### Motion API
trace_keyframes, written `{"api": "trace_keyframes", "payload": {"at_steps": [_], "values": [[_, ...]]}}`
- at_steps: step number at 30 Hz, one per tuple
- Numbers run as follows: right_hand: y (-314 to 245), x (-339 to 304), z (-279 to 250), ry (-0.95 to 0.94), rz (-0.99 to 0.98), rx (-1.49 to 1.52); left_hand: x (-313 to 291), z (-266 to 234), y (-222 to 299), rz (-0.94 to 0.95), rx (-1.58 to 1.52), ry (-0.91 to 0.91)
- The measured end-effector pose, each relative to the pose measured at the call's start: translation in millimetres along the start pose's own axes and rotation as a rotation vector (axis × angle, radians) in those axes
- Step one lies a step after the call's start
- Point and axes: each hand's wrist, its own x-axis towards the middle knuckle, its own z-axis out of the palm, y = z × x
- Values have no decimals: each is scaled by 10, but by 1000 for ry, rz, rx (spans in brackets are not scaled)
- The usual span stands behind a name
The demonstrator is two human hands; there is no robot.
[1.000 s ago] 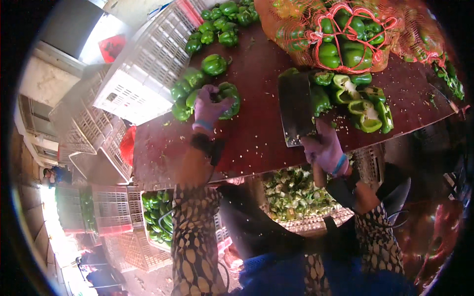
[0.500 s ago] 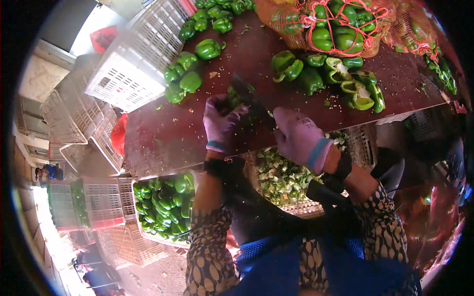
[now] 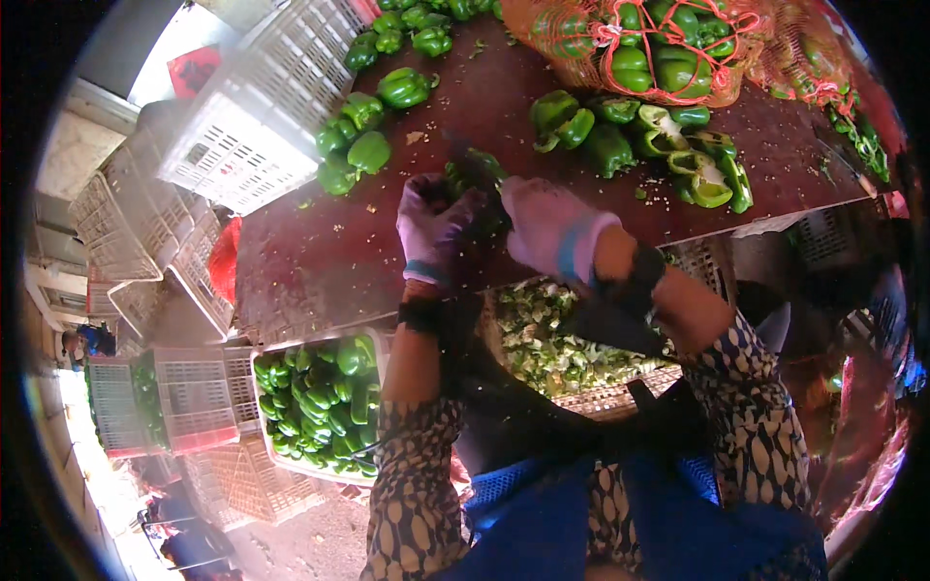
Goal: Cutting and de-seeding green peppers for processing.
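My left hand [image 3: 438,230], in a lilac glove with a teal cuff, is closed round a green bell pepper [image 3: 477,172] just above the table. My right hand [image 3: 557,225], gloved alike, is closed against the right side of that pepper. It grips a knife whose handle is hidden in the fist; the dark blade is blurred by the pepper. Whole green peppers [image 3: 369,153] lie beyond my left hand. Cut pepper halves [image 3: 705,184], pale inside, lie to the right beside whole ones [image 3: 608,152].
The dark red table [image 3: 310,261] carries scattered seeds. Orange net sacks of peppers [image 3: 678,73] stand at the far right, a white crate [image 3: 232,150] at the left. Below the table edge are a crate of peppers [image 3: 315,402] and a basket of pale green trimmings [image 3: 528,339].
My right hand has moved left and in against the pepper, its wrist turning. The knife blade, plain before, is now mostly lost from sight. My left hand keeps its hold.
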Motion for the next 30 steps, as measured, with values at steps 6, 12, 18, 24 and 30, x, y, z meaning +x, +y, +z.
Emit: {"api": "trace_keyframes", "payload": {"at_steps": [6, 12, 18, 24, 30], "values": [[-50, 579, 62, -243, -29, -234, -94, 64, -72, 122, 16, 11], [1224, 732, 418, -118, -208, -349, -85, 121, -148, 53, -32, 146], [972, -4, 28, 397, 268, 703, 536, 510, 5, 227, 529, 95], [1121, -310, 205, 442, 276, 1271, 1371, 11, 153, 653, 1333, 260], [1125, -370, 165, 408, 233, 1280, 1780, -591, 187, 9, 1682, -152]]}}
